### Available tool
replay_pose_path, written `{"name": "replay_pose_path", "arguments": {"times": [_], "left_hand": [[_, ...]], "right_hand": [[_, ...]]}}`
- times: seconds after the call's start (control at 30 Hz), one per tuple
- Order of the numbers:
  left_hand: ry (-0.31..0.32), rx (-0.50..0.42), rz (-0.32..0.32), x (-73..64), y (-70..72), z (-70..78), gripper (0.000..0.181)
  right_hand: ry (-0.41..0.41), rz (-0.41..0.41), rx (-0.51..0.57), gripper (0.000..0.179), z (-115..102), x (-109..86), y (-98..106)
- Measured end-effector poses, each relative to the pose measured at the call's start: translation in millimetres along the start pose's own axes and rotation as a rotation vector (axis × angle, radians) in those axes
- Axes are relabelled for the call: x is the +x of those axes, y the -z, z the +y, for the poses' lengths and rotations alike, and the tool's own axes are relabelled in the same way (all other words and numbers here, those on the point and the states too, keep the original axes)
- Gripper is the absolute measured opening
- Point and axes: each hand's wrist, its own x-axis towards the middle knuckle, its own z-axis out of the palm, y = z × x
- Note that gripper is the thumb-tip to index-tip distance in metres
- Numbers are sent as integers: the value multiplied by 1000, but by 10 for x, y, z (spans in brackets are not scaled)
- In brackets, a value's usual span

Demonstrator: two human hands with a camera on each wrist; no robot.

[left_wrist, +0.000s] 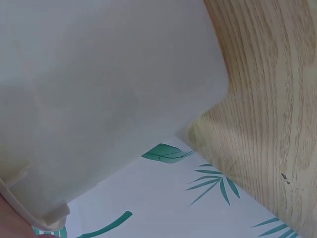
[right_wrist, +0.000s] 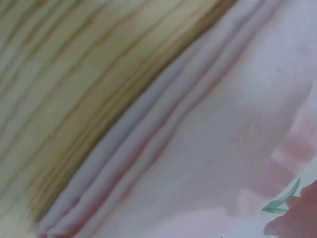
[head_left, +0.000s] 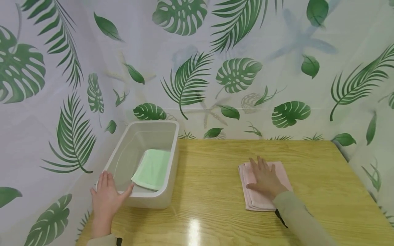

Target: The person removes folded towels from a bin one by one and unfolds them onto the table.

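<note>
A white plastic bin point(head_left: 172, 171) stands at the left of the table, with a folded light green towel point(head_left: 153, 168) lying inside it. My left hand point(head_left: 106, 198) rests on the near left corner of the rim, fingers extended and thumb apart along the near edge. The outer wall of the bin point(left_wrist: 109, 84) fills much of the left wrist view. To the right, a folded pink towel point(head_left: 257, 200) lies on the table. My right hand point(head_left: 265, 179) lies on top of it with spread fingers. Stacked folds of the pink towel point(right_wrist: 198, 163) show close up in the right wrist view.
The wood-grain table point(head_left: 209, 181) runs between the bin and the pink towel. A white sheet with green leaf prints point(head_left: 191, 99) hangs behind the table and along both sides. The bin stands close to the left sheet.
</note>
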Motion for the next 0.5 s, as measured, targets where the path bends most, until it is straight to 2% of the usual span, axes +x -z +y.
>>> {"name": "replay_pose_path", "arguments": {"times": [0.17, 0.3, 0.5], "left_hand": [[-14, -5, -11, 22, 13, -7, 95], [2, -26, 3, -33, 45, 37, 96], [82, -83, 58, -168, 53, 275, 103]], "right_hand": [[-31, -50, 14, 94, 17, -88, 71], [-55, -75, 6, 87, -6, -205, 92], [-97, -87, -6, 85, -43, -348, 133]]}}
